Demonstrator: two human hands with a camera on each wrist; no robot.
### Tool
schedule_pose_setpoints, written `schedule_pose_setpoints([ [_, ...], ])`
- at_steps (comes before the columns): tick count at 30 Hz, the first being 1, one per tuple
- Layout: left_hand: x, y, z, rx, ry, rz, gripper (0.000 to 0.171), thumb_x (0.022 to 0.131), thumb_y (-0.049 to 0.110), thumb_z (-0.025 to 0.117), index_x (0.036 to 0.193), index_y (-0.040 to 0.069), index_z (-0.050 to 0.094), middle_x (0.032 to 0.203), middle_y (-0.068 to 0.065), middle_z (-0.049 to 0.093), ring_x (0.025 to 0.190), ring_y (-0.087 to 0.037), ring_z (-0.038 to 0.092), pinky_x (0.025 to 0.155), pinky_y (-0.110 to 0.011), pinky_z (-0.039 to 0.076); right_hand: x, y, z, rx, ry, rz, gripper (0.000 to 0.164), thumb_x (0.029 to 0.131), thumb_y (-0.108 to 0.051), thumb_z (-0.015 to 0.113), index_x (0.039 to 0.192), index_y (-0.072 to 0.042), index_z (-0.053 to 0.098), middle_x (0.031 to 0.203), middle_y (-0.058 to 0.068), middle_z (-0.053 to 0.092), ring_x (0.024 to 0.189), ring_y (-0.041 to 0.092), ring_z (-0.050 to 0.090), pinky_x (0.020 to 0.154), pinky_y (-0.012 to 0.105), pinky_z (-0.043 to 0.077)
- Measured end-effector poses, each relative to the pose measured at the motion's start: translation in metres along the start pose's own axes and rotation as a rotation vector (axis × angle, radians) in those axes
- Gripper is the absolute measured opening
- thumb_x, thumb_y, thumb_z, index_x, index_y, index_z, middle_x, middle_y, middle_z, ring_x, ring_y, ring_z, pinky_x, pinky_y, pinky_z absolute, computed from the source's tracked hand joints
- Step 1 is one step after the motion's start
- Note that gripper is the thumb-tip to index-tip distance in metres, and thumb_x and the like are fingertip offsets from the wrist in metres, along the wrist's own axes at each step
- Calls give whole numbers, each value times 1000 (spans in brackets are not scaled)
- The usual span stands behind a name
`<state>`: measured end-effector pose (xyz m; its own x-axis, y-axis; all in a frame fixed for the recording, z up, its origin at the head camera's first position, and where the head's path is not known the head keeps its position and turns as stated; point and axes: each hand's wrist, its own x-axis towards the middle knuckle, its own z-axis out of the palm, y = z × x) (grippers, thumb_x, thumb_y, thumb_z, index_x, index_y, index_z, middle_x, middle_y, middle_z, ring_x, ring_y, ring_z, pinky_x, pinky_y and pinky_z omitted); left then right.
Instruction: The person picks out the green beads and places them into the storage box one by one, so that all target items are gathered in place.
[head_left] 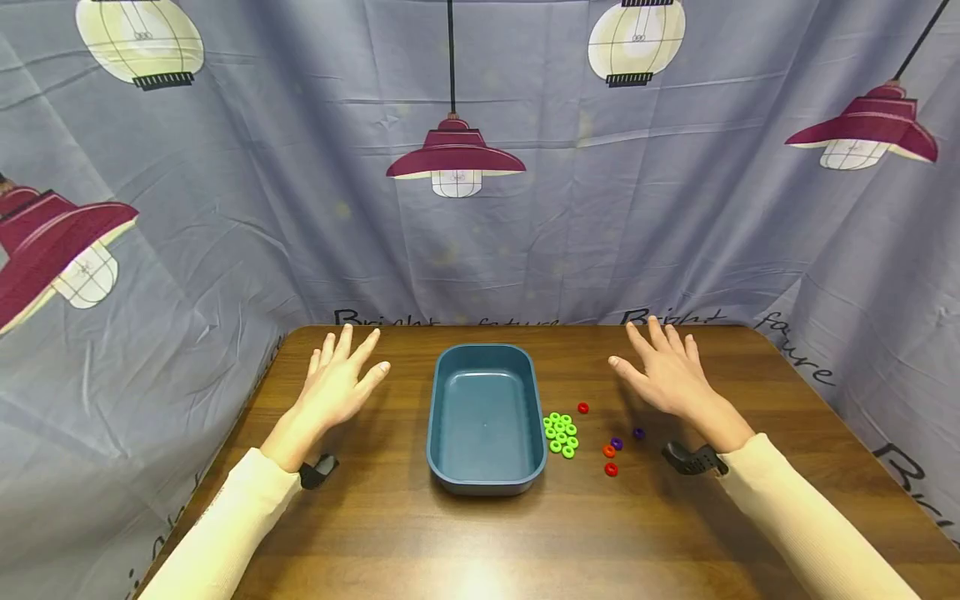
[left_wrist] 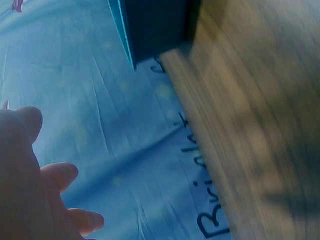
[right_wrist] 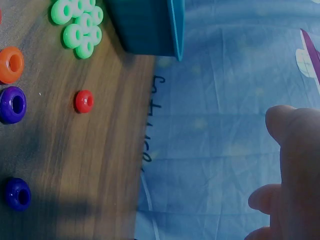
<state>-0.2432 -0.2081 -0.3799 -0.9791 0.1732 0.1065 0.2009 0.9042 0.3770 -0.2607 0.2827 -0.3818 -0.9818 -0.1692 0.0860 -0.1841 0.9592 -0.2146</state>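
Judging by the wide-spread fingers, nothing is being held — the left hand [head_left: 337, 385] is raised left of the blue tray [head_left: 483, 425], the right hand [head_left: 670, 375] to its right, beyond the beads. Both seem to be kept well out so the view of everything isn't blocked. The green beads [head_left: 559, 434] are bunched just right of the tray, maybe so they read as one group (whether the tray is touched can't be told). Farther right of it, two red beads [head_left: 611, 470], an orange bead [head_left: 609, 452] and two purple beads [head_left: 617, 443] are scattered loosely — no obvious order can be made out.
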Motion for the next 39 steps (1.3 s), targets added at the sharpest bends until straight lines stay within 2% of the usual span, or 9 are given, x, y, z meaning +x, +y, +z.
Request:
schedule_pose_setpoints([
  [6,-3,11,13,-26,6,39,65,106,48,45,162,19,28,168,-30,10,153,-56,4,120,-73,5,-3,-1,2,17,-6,5,87,102,-67,32,162,-6,20,166,35,5,149,62,5,116,76,-1],
  [12,-7,18,30,-75,35,78,63,104,45,51,160,18,35,166,-30,20,152,-56,16,120,-73,13,-6,0,6,25,-16,3,87,103,-67,31,162,-4,20,165,36,5,149,63,5,116,77,-1],
  [21,-9,23,55,-290,19,112,63,104,36,55,160,16,34,164,-32,22,150,-54,25,117,-72,24,-4,1,12,42,-35,-1,86,103,-67,31,162,-5,21,166,35,5,149,62,5,116,77,0],
  [29,-11,27,74,-438,-37,98,64,104,32,57,161,17,33,166,-27,25,154,-45,25,118,-67,28,-3,0,12,48,-23,-5,85,103,-65,32,162,-4,23,166,35,7,149,62,7,116,77,0],
  [36,-13,30,88,-563,-52,79,62,104,27,57,160,15,34,163,-26,31,143,-49,42,112,-61,42,-6,0,10,58,-19,-5,83,104,-63,33,162,-4,23,165,36,8,148,63,10,116,77,1],
  [39,-15,32,95,-685,-73,42,61,104,23,57,160,15,34,162,-26,32,140,-51,46,106,-58,49,-8,2,12,61,-11,-4,83,104,-63,33,161,-3,24,164,37,11,147,64,12,115,78,2],
])
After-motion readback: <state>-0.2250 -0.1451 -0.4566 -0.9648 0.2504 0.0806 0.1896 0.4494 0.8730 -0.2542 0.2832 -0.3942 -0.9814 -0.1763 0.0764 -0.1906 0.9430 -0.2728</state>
